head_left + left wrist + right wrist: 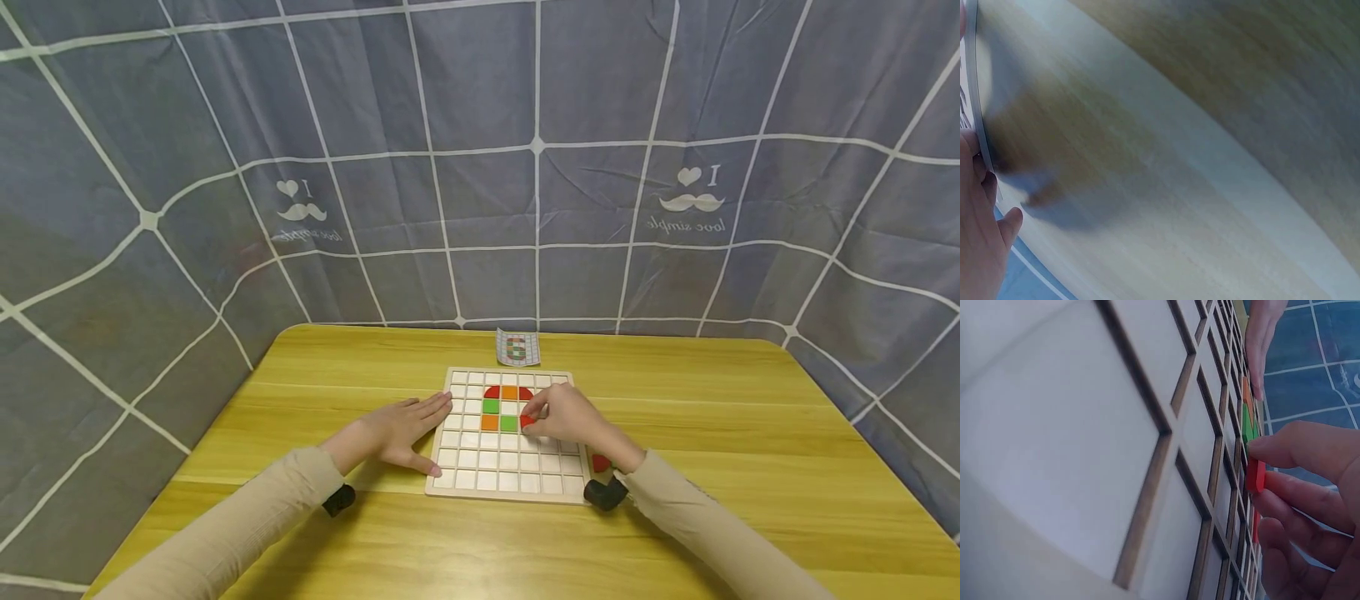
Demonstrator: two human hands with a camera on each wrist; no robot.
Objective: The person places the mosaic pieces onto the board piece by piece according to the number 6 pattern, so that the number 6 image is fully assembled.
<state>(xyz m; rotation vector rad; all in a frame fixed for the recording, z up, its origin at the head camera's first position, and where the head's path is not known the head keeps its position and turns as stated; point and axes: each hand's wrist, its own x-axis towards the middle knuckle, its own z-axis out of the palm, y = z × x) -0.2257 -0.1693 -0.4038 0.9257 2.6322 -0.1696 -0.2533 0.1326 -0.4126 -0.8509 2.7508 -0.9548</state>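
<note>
Pinching a small red piece (528, 423) between thumb and forefinger, the right hand (568, 413) works low over a pale gridded board (487, 481); its other fingers curl in below. Piece sits at the cell just right of a green square (508, 423); whether fully seated, cannot tell. Right wrist view shows it edge-on, close against the grid.

Same row, far left of the coloured group: an orange square (490, 422). One row up, a second green square (491, 406) at the left, a bare white cell beside it; the next cell is partly hidden by the fingers. Top row of the group: a rounded red corner piece (492, 392), an orange tile (510, 392), another red corner (526, 392).

Left hand (405, 429) rests at the board's left edge, palm down, fingers extended and close together, thumb splayed toward the near corner.

Beyond the far edge, a printed card (517, 348) with a coloured figure on a grid. Right of the board, a loose red shape (601, 462), partly covered by the forearm. All on a yellow wood-grain counter (675, 392). Beige sleeves (247, 517); dark devices (606, 493) at both wrists. Behind, a grey curtain (480, 200) with white grid lines and mirrored lettering.
</note>
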